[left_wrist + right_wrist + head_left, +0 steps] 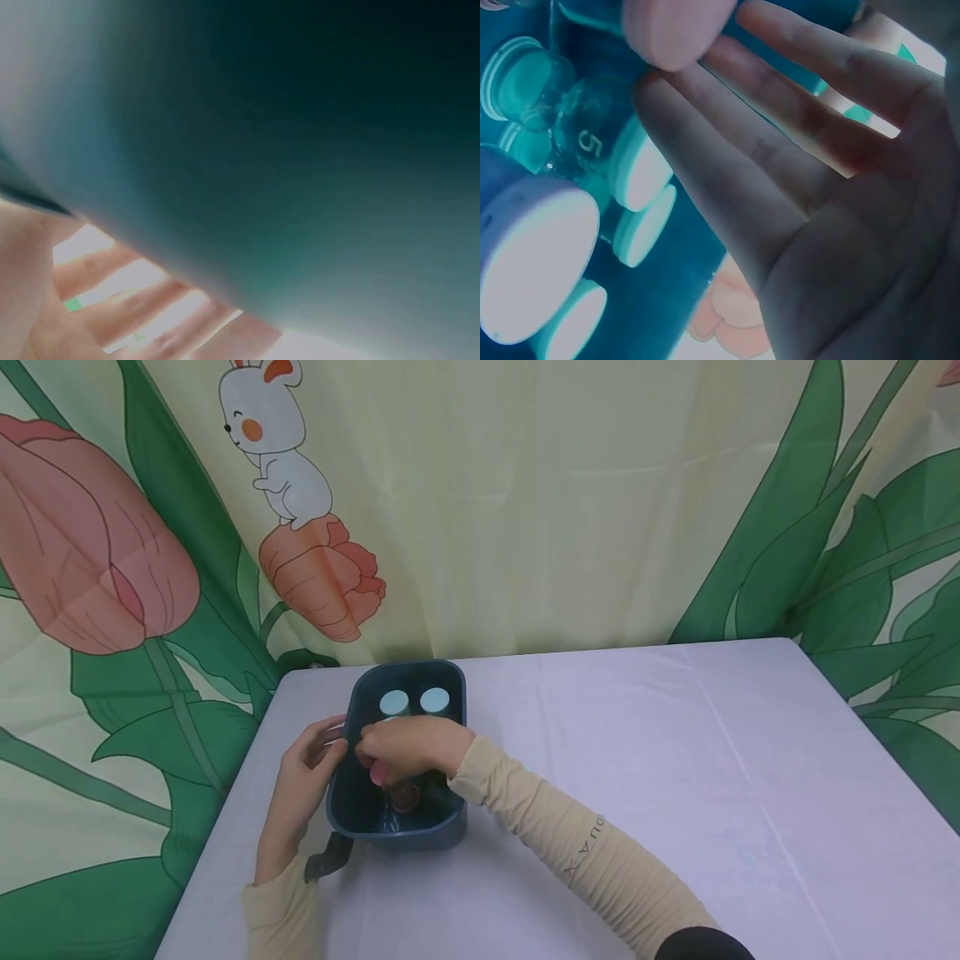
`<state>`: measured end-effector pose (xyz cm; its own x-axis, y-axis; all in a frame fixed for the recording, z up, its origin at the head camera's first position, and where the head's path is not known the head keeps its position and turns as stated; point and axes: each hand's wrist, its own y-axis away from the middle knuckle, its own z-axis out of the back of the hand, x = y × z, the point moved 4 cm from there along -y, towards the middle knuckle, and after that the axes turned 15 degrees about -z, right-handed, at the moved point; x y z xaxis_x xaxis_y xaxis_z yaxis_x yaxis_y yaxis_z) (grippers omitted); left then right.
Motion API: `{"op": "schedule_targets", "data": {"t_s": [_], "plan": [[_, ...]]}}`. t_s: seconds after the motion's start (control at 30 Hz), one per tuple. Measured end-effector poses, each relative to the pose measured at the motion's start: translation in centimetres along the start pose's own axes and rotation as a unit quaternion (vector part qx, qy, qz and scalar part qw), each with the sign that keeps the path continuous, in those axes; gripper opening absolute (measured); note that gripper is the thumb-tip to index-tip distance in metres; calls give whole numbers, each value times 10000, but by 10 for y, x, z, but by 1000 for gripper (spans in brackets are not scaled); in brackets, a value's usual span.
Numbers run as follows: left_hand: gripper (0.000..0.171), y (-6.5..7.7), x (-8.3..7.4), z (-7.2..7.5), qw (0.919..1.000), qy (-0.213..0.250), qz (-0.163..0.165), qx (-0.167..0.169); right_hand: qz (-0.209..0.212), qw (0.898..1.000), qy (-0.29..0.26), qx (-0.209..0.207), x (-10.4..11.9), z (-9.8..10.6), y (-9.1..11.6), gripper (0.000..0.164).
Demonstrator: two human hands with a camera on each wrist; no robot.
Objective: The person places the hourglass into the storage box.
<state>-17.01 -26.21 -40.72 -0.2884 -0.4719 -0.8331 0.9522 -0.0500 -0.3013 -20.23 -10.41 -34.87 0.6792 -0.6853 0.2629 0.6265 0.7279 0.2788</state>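
Note:
A deep dark-blue basin (442,827) stands on the table and holds several clear jars with pale lids (435,700). My right hand (408,747) reaches down into it, fingers bent, gripping a jar by its pink lid (378,772). In the right wrist view the fingertips meet the edge of that pink lid (675,34); its body is out of sight. One clear jar there bears a number 5 (590,144). Outside the basin's left wall, my left hand (300,768) rests with fingers spread and fairly straight, also seen below the blurred wall in the left wrist view.
A white cloth covers the table (637,735) and stretches away to the right. Behind it hangs a curtain (525,527) printed with a rabbit, a carrot and tulips. A dark strap (330,857) crosses my left wrist, and a black round shape (705,943) shows at the bottom edge.

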Motion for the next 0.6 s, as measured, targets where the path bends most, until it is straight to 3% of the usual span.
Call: {"op": "schedule_targets", "data": {"t_s": [0.23, 0.6], "plan": [[47, 0, -3, 1, 10000, -22, -75, -5, -25, 10000, -69, -30, -1, 8, 7, 29], [47, 0, -4, 0, 9999, -14, -126, 4, 53, 9986, 206, -492, -5, 21, 27, 35]]}}
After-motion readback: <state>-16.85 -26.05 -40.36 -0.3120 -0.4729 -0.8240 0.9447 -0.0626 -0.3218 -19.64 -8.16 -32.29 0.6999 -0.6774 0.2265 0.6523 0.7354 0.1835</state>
